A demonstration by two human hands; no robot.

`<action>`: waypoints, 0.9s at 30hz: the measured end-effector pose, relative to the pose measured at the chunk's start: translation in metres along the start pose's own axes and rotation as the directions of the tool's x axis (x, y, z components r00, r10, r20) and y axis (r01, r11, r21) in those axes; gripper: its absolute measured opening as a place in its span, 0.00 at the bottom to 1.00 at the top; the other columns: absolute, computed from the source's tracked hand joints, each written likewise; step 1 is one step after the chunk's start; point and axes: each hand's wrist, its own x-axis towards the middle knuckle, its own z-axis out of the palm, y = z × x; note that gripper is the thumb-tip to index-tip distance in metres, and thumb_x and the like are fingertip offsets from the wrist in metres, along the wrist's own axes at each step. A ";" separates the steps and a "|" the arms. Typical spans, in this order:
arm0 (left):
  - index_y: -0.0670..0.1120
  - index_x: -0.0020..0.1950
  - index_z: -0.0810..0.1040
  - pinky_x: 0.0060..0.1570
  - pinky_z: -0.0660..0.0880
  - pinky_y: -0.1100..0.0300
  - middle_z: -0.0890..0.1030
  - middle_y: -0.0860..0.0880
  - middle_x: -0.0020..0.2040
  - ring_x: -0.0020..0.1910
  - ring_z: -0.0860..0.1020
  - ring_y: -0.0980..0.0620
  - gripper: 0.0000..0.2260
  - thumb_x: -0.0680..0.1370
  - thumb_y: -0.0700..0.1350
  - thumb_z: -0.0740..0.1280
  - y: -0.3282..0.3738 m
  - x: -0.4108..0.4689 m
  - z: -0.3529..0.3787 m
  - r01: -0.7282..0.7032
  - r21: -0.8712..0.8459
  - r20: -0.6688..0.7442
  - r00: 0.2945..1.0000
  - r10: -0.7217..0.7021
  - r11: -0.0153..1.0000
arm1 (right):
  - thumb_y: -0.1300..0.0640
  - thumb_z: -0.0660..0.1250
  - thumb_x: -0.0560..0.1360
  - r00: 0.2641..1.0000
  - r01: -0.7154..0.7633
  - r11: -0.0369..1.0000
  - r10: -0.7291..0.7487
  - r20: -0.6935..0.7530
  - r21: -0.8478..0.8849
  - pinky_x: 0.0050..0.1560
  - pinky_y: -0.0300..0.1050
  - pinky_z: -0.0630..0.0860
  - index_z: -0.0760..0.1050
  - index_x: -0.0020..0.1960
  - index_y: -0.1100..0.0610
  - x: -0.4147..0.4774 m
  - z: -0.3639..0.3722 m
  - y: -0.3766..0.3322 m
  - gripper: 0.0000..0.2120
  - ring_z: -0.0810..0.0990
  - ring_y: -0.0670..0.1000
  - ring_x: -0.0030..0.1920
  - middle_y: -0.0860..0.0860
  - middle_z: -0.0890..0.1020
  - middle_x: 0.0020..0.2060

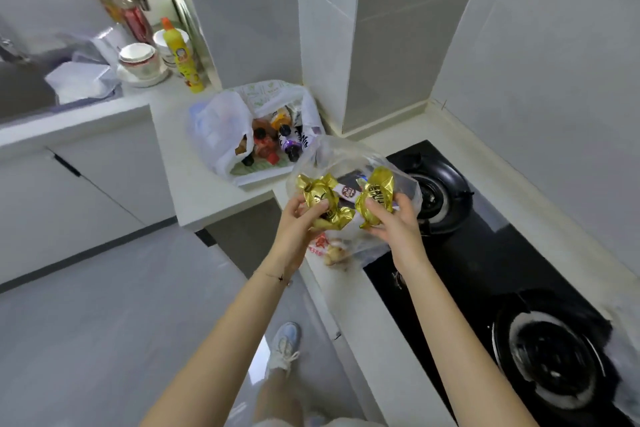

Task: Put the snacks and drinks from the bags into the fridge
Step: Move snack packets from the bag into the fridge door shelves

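My left hand (300,218) grips a crinkled gold snack packet (322,199) above the counter edge. My right hand (394,218) grips a second gold snack packet (377,192) beside it. Both packets are held over a clear plastic bag (349,163) lying on the counter, which holds more snacks near its lower end (329,251). Behind it, a white plastic bag (221,125) stands open with several drink bottles (273,140) inside. No fridge is in sight.
A black gas hob (478,253) with two burners lies to the right of the bags. At the back left are stacked bowls (138,57), a yellow squeeze bottle (181,55) and a sink (20,87). White cabinets and grey floor (104,322) are at the left.
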 end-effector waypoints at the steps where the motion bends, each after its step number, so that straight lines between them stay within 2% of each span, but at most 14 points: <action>1: 0.36 0.64 0.71 0.53 0.80 0.50 0.82 0.36 0.54 0.45 0.83 0.44 0.22 0.74 0.42 0.73 -0.004 -0.012 0.001 -0.019 -0.025 -0.018 1.000 0.018 1.000 | 0.58 0.71 0.75 0.999 0.009 1.000 -0.008 0.033 -0.012 0.52 0.49 0.81 0.70 0.65 0.54 -0.008 0.001 -0.001 0.20 0.82 0.53 0.55 0.51 0.81 0.57; 3: 0.36 0.63 0.72 0.53 0.80 0.49 0.83 0.39 0.52 0.45 0.82 0.43 0.21 0.74 0.43 0.73 -0.008 -0.036 0.001 -0.057 -0.045 -0.069 0.996 0.054 0.997 | 0.57 0.71 0.75 0.997 0.026 0.999 -0.023 0.080 -0.044 0.49 0.49 0.82 0.70 0.63 0.52 -0.023 0.007 -0.002 0.18 0.83 0.51 0.52 0.49 0.81 0.55; 7: 0.38 0.61 0.73 0.48 0.81 0.56 0.84 0.44 0.48 0.45 0.83 0.47 0.15 0.77 0.40 0.70 -0.003 -0.082 -0.015 -0.144 -0.043 -0.207 0.969 0.132 0.989 | 0.56 0.72 0.74 0.987 0.033 0.996 -0.019 0.160 -0.088 0.47 0.47 0.80 0.72 0.57 0.49 -0.044 0.033 -0.004 0.14 0.83 0.51 0.50 0.48 0.83 0.52; 10: 0.39 0.62 0.72 0.51 0.81 0.54 0.84 0.46 0.49 0.49 0.83 0.47 0.17 0.76 0.41 0.71 0.009 -0.117 -0.037 -0.196 -0.021 -0.310 0.934 0.180 0.980 | 0.55 0.72 0.74 0.968 0.038 0.993 -0.008 0.253 -0.111 0.46 0.48 0.79 0.73 0.57 0.52 -0.064 0.057 -0.005 0.14 0.83 0.48 0.44 0.52 0.82 0.52; 14: 0.41 0.60 0.73 0.52 0.80 0.56 0.83 0.44 0.51 0.51 0.83 0.46 0.16 0.75 0.41 0.71 0.023 -0.174 -0.077 -0.248 0.014 -0.413 0.881 0.232 0.969 | 0.54 0.72 0.74 0.925 0.060 0.988 -0.002 0.381 -0.139 0.39 0.42 0.79 0.72 0.61 0.55 -0.098 0.101 0.006 0.18 0.82 0.51 0.51 0.53 0.81 0.56; 16: 0.42 0.60 0.73 0.53 0.80 0.56 0.83 0.43 0.52 0.51 0.83 0.46 0.16 0.75 0.41 0.72 0.026 -0.209 -0.098 -0.291 0.014 -0.485 0.835 0.261 0.957 | 0.54 0.73 0.73 0.895 0.060 0.986 0.015 0.445 -0.154 0.42 0.45 0.81 0.71 0.61 0.56 -0.121 0.126 0.015 0.20 0.82 0.52 0.53 0.54 0.80 0.56; 21: 0.43 0.57 0.72 0.51 0.80 0.56 0.83 0.44 0.49 0.47 0.83 0.49 0.13 0.76 0.41 0.71 0.023 -0.307 -0.146 -0.398 0.010 -0.645 0.698 0.310 0.917 | 0.54 0.73 0.73 0.750 0.118 0.969 0.055 0.659 -0.215 0.50 0.51 0.82 0.73 0.59 0.53 -0.201 0.183 0.043 0.17 0.83 0.51 0.52 0.51 0.83 0.52; 27: 0.43 0.57 0.72 0.47 0.79 0.58 0.84 0.46 0.45 0.45 0.83 0.49 0.12 0.76 0.40 0.71 0.006 -0.429 -0.190 -0.475 0.061 -0.779 0.528 0.339 0.878 | 0.56 0.72 0.74 0.559 0.157 0.959 0.112 0.821 -0.237 0.48 0.49 0.82 0.73 0.60 0.57 -0.310 0.238 0.079 0.17 0.84 0.49 0.46 0.51 0.84 0.48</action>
